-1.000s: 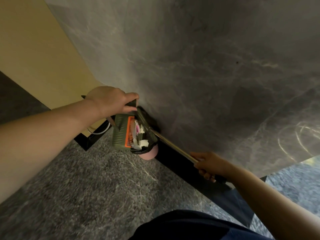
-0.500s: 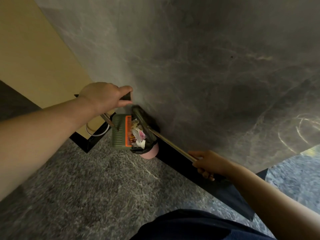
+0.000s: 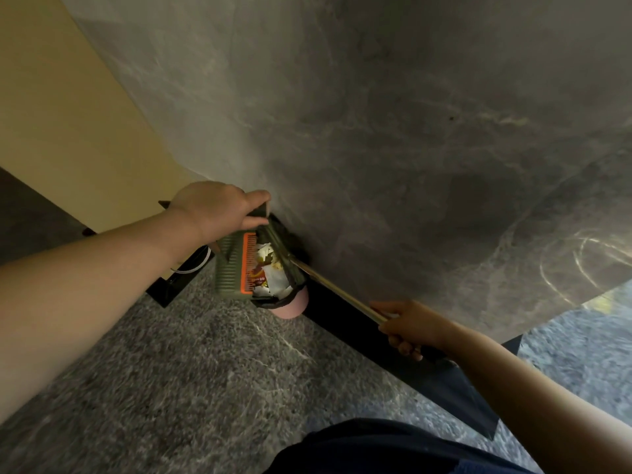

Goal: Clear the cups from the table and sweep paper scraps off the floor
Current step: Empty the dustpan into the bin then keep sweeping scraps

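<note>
Wall: we see grey marble [image 3: 393, 114] from twelve to three o'clock.
Panel: cream [image 3: 68, 114], ten o'clock.
Skirting: black [image 3: 342, 313].

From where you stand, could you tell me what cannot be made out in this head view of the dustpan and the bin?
- Pink bin: mostly hidden under the dustpan and the black liner.
- Broom head: covered by the dustpan and the scraps; only its handle shows.
- Dustpan grip: wrapped by the left hand.
- Print on the scraps: too small to read.
- Right hand: its lower fingers are in shadow.
- The table and cups: out of frame.
</note>
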Demonstrator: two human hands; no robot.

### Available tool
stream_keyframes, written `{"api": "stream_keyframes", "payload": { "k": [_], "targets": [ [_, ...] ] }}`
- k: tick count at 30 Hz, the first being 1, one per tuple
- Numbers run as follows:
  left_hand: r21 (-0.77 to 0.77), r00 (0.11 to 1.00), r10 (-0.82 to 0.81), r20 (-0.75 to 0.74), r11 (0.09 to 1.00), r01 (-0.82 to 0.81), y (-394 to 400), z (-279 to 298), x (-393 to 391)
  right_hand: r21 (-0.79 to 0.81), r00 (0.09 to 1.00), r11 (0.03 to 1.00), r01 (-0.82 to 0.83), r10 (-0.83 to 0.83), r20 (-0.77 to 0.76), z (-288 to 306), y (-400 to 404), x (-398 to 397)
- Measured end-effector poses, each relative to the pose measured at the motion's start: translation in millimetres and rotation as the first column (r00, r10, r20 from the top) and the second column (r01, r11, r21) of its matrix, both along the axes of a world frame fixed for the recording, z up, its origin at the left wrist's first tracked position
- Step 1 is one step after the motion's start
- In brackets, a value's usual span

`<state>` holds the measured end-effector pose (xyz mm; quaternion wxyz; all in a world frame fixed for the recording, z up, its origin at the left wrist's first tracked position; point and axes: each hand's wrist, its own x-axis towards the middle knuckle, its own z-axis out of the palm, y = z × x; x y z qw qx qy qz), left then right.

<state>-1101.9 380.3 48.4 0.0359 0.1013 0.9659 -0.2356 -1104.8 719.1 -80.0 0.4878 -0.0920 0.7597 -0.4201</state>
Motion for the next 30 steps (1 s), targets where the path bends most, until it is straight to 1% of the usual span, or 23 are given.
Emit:
{"api": "stream_keyframes", "payload": {
  "k": [6, 7, 10, 11, 15, 18, 21, 27, 30],
  "targets": [
    [0.026, 0.992, -0.034, -0.122, 0.999, 0.038, -19, 24, -7, -0.006, 1.0, 1.0, 0.013, -0.013, 0.002, 2, 5, -1],
    [0.024, 0.994, -0.038, -0.107, 0.999, 0.041, -15, 20, -6, -0.009, 1.0, 1.0, 0.018, -0.018, 0.003, 2, 5, -1],
    [-0.008, 1.0, -0.015, 0.016, 1.0, 0.015, 4, -1, -1, -0.004, 1.0, 1.0, 0.019, -0.019, 0.014, 0, 5, -2],
    [-0.007, 1.0, -0.012, 0.028, 1.0, 0.012, 6, -4, -1, -0.001, 1.0, 1.0, 0.019, -0.019, 0.016, -1, 6, -3],
    [0.004, 1.0, -0.009, -0.007, 1.0, 0.009, 4, 6, -10, 0.011, 1.0, 1.0, 0.014, -0.014, 0.014, -4, 5, -5],
    [0.077, 0.999, 0.025, 0.042, 0.997, -0.028, 10, 7, -14, 0.011, 1.0, 1.0, 0.004, -0.004, 0.007, -6, 3, -2],
    [0.176, 0.99, 0.081, 0.118, 0.979, -0.101, 12, 7, -16, -0.001, 1.0, 1.0, 0.011, -0.011, 0.001, -9, 3, 1],
    [0.251, 0.958, 0.137, 0.251, 0.947, -0.201, 6, 6, -12, -0.016, 0.999, 0.999, 0.035, -0.035, 0.001, -14, 0, 6],
    [0.278, 0.928, 0.175, 0.33, 0.921, -0.273, 4, 6, -9, -0.03, 0.999, 0.999, 0.039, -0.039, 0.01, -14, -1, 8]
  ]
}}
